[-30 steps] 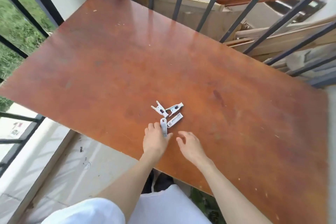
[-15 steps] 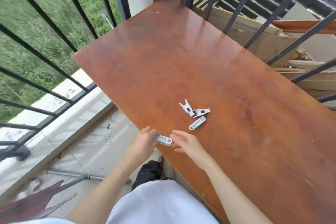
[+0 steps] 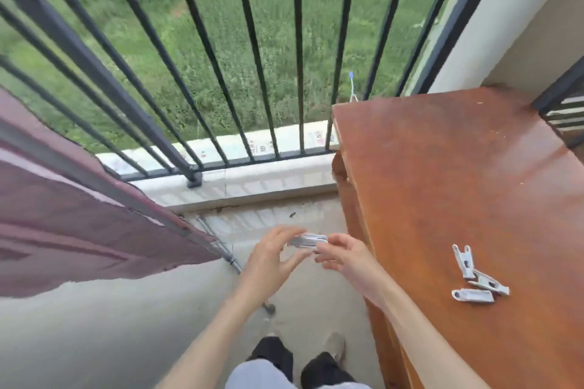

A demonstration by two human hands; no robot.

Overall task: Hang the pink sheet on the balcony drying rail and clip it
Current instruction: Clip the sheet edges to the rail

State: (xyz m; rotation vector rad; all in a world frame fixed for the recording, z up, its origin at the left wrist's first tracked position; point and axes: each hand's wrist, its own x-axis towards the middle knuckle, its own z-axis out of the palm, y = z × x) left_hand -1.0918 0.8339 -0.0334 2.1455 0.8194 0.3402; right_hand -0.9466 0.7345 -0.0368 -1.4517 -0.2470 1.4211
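Observation:
The pink sheet hangs over the dark balcony rail at the left, draped down on my side. A white clothes clip is held between both hands above the floor, beside the table's edge. My left hand grips its left end with the fingers curled loosely. My right hand pinches its right end. Three more white clips lie together on the brown table at the right.
Black railing bars run across the front with grass beyond. A low pale kerb runs under them. A thin metal rod lies on the concrete floor by the sheet's lower edge. My feet are below.
My left hand picked a clip off the table and carried it off the table edge; my right hand joined on it. My view swung left from the table toward the railing and sheet.

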